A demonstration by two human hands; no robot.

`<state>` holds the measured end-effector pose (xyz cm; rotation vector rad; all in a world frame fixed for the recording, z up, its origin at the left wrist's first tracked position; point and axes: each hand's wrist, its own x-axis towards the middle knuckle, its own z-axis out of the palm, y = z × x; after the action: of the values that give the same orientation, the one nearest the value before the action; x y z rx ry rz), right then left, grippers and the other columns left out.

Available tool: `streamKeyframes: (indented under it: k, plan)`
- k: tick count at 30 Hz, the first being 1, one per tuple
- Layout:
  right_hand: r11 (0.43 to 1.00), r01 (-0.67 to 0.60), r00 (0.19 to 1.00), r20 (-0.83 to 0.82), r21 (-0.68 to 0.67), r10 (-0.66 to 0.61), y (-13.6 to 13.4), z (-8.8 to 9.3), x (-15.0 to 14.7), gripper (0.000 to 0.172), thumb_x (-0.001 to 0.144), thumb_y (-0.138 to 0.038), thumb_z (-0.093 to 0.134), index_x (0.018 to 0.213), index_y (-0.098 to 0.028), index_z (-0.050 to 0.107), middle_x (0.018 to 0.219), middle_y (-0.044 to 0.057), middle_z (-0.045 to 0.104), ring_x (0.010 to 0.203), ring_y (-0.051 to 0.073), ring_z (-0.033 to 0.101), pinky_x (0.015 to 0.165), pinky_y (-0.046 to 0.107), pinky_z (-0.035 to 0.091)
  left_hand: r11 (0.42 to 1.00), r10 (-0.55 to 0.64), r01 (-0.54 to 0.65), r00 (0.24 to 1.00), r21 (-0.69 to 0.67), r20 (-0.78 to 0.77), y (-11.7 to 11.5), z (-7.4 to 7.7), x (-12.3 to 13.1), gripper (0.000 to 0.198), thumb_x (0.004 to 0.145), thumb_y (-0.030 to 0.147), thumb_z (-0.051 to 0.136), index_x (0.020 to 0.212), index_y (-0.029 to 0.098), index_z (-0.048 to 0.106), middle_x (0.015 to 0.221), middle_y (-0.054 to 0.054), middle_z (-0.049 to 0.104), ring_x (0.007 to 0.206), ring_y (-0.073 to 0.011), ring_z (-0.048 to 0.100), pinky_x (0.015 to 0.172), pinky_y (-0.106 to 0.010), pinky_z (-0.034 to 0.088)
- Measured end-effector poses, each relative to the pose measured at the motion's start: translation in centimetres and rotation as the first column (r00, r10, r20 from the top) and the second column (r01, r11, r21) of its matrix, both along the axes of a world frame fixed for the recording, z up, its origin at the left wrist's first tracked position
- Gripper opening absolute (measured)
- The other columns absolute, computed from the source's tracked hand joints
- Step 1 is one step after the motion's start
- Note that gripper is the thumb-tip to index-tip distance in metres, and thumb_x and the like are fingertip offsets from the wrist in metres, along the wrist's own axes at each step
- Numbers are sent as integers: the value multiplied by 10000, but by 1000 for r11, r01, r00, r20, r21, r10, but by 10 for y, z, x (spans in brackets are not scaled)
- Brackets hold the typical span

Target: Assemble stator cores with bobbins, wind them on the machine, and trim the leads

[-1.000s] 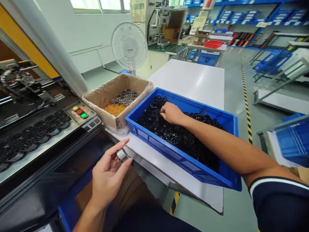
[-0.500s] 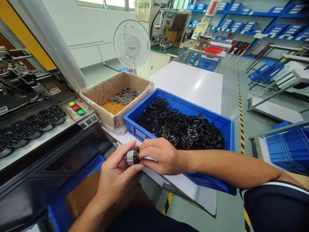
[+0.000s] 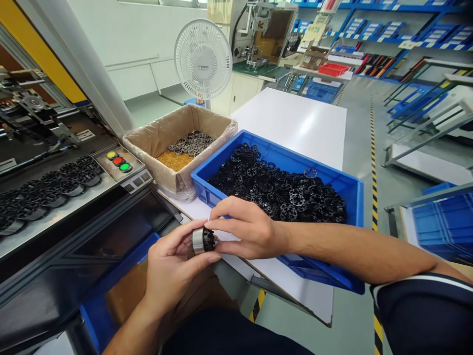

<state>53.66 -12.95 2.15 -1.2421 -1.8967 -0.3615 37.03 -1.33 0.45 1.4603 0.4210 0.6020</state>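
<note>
A round part [image 3: 201, 240], silver round its side with a black toothed end, sits between the thumb and fingers of my left hand [image 3: 172, 266]. My right hand [image 3: 246, 229] is at the black end, its fingertips touching the part and curved around that side. Just beyond my hands stands a blue bin [image 3: 353, 197] full of black ring-shaped pieces [image 3: 273, 185]. Left of it, a plastic-lined box [image 3: 148, 135] holds silver ring parts [image 3: 194, 143] on a yellow layer.
At the left is a machine with coloured buttons [image 3: 118, 160] and a row of black-ended rings [image 3: 51, 192]. A white fan [image 3: 203, 59] stands behind the lined box. The white table [image 3: 291, 118] extends backward; a lower blue bin [image 3: 90, 315] is below my left arm.
My right hand's fingers have loosened and lifted slightly from the black end, so more of it shows. The view has shifted a little.
</note>
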Motion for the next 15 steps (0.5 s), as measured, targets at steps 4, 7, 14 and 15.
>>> streamKeyframes:
  k: [4,7,14,15]
  plan:
    - [1000,-9,1000,29,14,9,0,-1,0,234,916,-238,662,1097,-93,629,973,145,690,940,200,651,828,364,589,999,-14,15,999,-41,37,-1,4,1,514,511,136,938,995,214,787,900,-34,807,814,-241,773,735,-250,638]
    - [1000,0,999,40,26,-1,-1,-1,0,312,919,-312,663,1138,-95,618,977,146,687,947,208,651,825,381,588,998,-24,27,998,-63,51,-2,5,2,488,520,122,930,982,196,789,871,-37,807,767,-230,774,706,-237,638]
    - [999,9,998,61,34,-11,-1,1,1,276,917,-301,669,1081,-82,629,956,149,685,927,207,657,829,381,598,998,-29,32,998,-55,49,-1,7,0,495,538,121,925,1005,212,786,862,-27,807,743,-209,771,674,-205,630]
    - [999,12,999,48,30,-14,-1,1,0,293,913,-308,674,1088,-78,629,962,152,683,927,207,655,828,378,599,998,-29,32,998,-54,48,-1,7,-1,491,547,126,923,1010,215,785,869,-27,807,746,-208,771,680,-207,630]
